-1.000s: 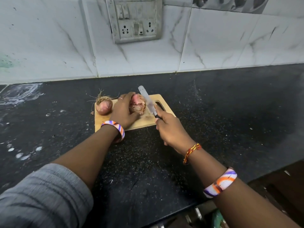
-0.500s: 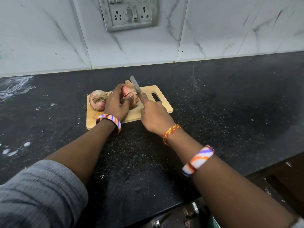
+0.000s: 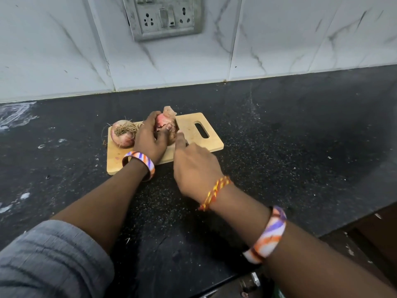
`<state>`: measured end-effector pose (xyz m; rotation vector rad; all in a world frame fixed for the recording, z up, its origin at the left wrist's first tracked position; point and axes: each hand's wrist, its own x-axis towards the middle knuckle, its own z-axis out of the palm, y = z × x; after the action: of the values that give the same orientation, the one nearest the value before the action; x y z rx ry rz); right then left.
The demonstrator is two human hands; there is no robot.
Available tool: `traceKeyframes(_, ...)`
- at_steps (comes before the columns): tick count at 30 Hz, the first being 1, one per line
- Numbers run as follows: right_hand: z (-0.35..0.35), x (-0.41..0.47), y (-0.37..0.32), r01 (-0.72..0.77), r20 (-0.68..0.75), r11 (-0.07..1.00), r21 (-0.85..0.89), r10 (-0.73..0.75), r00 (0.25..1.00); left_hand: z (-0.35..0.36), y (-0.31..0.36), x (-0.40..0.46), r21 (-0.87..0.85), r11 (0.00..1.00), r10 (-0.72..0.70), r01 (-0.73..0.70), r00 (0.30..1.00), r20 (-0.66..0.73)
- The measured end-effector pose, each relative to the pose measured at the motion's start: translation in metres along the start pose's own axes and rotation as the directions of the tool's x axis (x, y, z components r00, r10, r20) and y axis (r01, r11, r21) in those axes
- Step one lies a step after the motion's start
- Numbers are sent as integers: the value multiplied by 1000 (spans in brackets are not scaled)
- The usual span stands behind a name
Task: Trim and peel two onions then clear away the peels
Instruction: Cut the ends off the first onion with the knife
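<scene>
A small wooden cutting board (image 3: 206, 147) lies on the black counter. My left hand (image 3: 150, 140) grips a pinkish onion (image 3: 163, 123) near the board's middle, with a flap of dry skin sticking up at its top. My right hand (image 3: 193, 166) grips a knife (image 3: 176, 128); its handle is hidden in the hand and only a dark sliver of blade shows, pressed against the onion's right side. A second onion (image 3: 122, 134), unpeeled with hairy roots facing up, rests on the board's left end, just left of my left hand.
The black speckled counter (image 3: 279, 147) runs wide on both sides, with white smears at the far left. A white tiled wall with a switch and socket plate (image 3: 165, 16) stands behind. The counter's front edge drops off at the lower right.
The knife has come down from a raised slant into the onion's right side, and my right hand has moved left, close to my left hand. The camera has tilted down.
</scene>
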<state>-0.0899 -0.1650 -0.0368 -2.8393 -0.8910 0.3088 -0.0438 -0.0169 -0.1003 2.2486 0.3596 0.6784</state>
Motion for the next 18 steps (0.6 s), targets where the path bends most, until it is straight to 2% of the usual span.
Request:
traceKeyframes(2, 3, 10, -6, 18, -121, 999, -34, -22, 992, 0, 0, 2, 0, 1000, 2, -2, 1000, -7)
traceKeyframes(4, -6, 30, -10, 47, -150, 999, -5, -47, 988, 0, 2, 2, -3, 1000, -1, 1, 1000, -4)
traceKeyframes(12, 2, 24, -3, 60, -127, 997, -48, -66, 990, -1, -1, 2, -29, 1000, 2, -2, 1000, -10)
traceKeyframes(15, -8, 36, -1, 33, -64, 999, 4, -32, 997, 0, -3, 2, -33, 999, 1, -3, 999, -40)
traceKeyframes(18, 19, 20, 4, 24, 15, 1000, -16, -24, 1000, -3, -10, 3, -47, 998, -47, 43, 996, -80)
